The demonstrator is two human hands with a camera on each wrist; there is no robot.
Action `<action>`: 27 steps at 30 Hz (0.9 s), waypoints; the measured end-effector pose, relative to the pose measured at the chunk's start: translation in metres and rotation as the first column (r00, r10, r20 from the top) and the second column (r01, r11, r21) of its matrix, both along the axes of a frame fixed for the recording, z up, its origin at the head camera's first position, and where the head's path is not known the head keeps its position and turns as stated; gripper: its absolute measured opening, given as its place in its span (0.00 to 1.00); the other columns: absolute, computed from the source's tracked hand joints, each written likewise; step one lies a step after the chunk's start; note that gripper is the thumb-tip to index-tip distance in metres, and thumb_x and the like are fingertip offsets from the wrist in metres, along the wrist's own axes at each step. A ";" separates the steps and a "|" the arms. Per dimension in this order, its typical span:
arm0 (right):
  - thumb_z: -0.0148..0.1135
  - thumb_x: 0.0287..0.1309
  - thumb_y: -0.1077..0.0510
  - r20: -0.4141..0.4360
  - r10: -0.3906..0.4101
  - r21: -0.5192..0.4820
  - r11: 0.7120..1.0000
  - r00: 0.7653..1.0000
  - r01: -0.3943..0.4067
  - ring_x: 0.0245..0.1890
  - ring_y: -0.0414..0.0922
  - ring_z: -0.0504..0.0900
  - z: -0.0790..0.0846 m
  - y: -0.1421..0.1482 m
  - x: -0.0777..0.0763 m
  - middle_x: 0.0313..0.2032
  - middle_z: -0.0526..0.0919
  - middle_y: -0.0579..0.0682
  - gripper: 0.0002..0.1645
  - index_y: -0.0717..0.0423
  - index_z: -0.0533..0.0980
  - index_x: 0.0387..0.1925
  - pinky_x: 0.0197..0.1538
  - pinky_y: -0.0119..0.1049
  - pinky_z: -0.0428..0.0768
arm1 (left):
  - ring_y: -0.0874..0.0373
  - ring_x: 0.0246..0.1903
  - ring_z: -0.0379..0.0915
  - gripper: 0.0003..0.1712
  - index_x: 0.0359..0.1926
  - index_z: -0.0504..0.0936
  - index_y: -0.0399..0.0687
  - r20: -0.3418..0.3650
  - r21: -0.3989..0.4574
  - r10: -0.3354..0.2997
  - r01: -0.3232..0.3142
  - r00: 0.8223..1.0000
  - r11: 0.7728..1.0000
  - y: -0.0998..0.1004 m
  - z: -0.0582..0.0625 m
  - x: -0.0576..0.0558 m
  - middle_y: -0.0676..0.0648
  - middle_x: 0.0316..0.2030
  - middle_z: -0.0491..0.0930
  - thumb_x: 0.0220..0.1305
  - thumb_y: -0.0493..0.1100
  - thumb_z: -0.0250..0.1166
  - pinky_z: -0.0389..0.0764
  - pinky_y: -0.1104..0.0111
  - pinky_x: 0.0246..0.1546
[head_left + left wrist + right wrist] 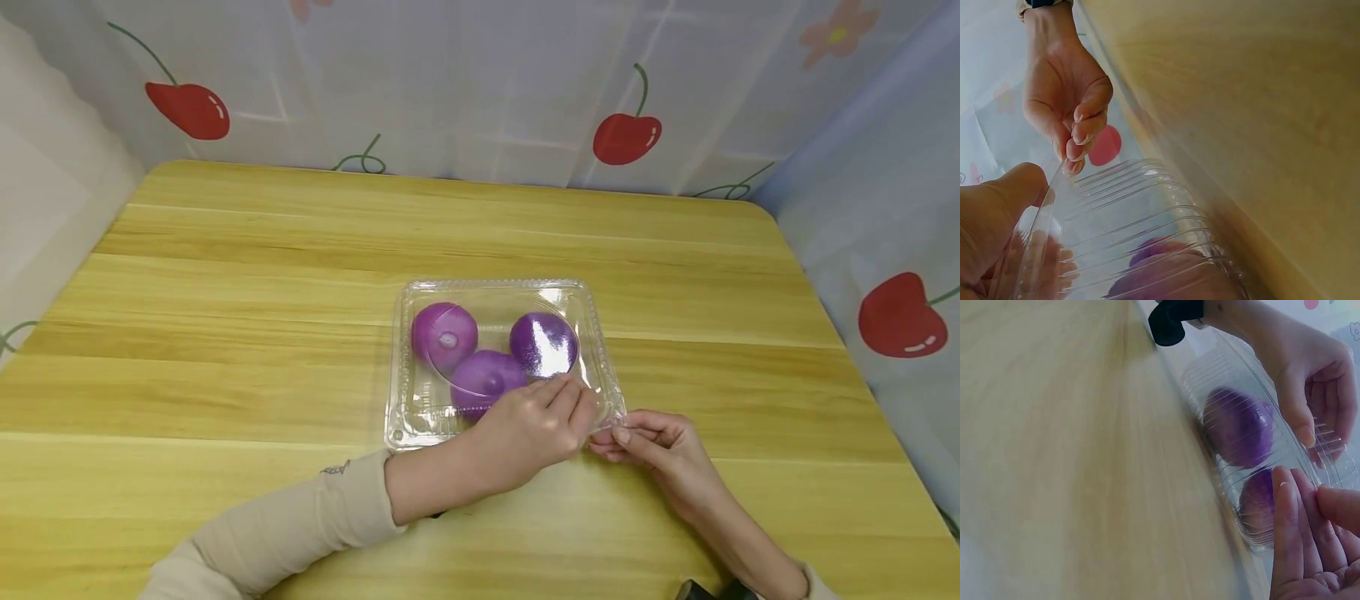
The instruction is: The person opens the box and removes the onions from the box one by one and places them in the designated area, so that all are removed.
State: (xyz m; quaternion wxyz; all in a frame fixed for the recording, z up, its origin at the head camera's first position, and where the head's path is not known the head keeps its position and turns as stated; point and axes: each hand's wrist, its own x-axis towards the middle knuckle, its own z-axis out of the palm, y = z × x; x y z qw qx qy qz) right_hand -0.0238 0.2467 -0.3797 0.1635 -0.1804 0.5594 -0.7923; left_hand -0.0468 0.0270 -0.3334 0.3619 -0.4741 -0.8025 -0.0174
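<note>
Item 1: 1 clear plastic container (495, 285), low and roughly square, which we find on the wood-grain table (225, 333), about midway between the left and right edges and well apart from the far edge. The container's near right corner is in the person's fingers; whether its lid is fastened we cannot tell.

Item 2: 3 purple round objects, all inside the container. We list 1 pinkish-purple piece with a pale spot (444, 336) toward the far left corner, 1 darker piece under bright glare (543, 343) toward the far right, and 1 nearer piece (487, 382) between them, partly covered by a hand.

Item 3: 1 left hand (536, 425), passing over the container's near edge and gripping the rim near that corner between thumb and fingers.

Item 4: 1 right hand (663, 450), just beside it, pinching the corner itself, thumb against fingers.

Item 5: 1 beige sleeve (285, 525) on the left arm; 1 black object (1172, 325) at the left wrist.

Item 6: 1 pale curtain (480, 83) beyond the far edge, printed with red cherries (628, 138) and pink flowers (838, 35).
</note>
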 end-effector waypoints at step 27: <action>0.46 0.63 0.76 -0.026 -0.054 0.073 0.996 0.998 0.056 0.41 0.51 0.83 -0.002 -0.003 0.003 0.40 0.83 0.59 0.15 0.68 0.77 0.44 0.42 0.44 0.81 | 0.55 0.40 0.80 0.05 0.37 0.82 0.40 0.156 -0.003 -0.024 0.025 0.988 1.000 -0.005 0.005 -0.001 0.44 0.37 0.83 0.60 0.32 0.62 0.78 0.71 0.44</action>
